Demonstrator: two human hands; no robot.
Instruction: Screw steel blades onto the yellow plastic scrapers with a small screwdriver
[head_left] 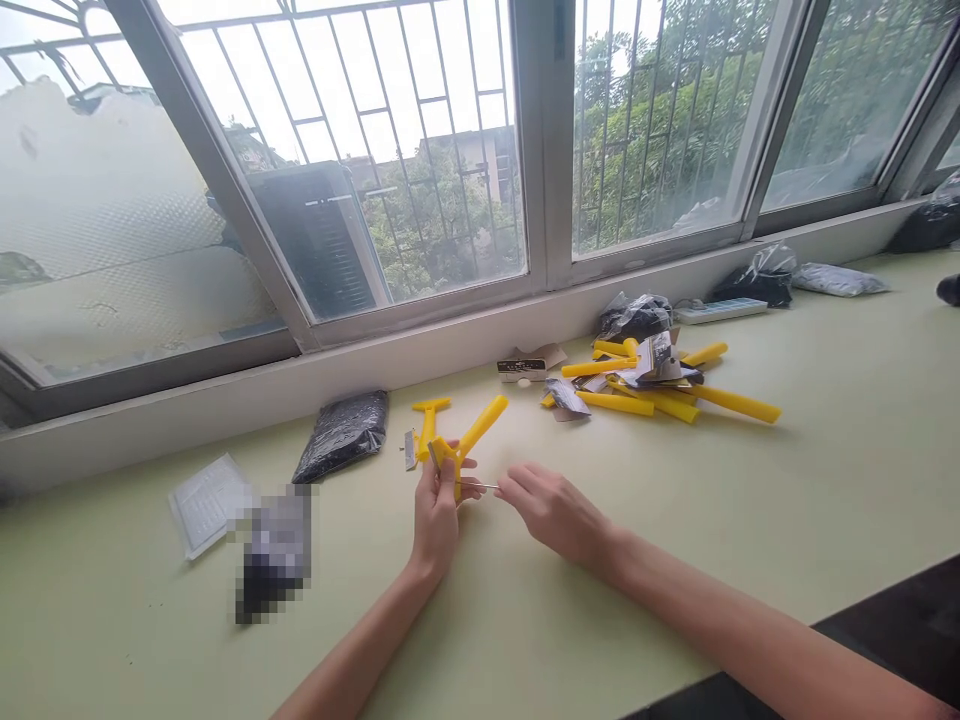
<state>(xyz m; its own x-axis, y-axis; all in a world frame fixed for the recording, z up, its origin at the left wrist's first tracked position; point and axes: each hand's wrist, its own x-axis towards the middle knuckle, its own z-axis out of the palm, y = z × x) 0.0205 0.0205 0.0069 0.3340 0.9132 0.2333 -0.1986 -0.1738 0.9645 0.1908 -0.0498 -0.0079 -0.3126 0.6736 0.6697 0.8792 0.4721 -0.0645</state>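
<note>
Left grip [439, 508] clamps a yellow scraper [482, 426], right grip [553, 506] a metal rod [487, 486], short of the surface's [847, 420] far edge.

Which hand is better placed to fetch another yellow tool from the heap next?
Probably the right hand: it is nearer the heap and pinches only a thin metal rod, while the left hand is farther off, wrapped around a yellow tool.

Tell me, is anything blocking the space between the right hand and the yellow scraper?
Nothing visible blocks it. Only the thin metal rod held in the right hand crosses that gap, pointing toward the yellow scraper in the left hand.
</note>
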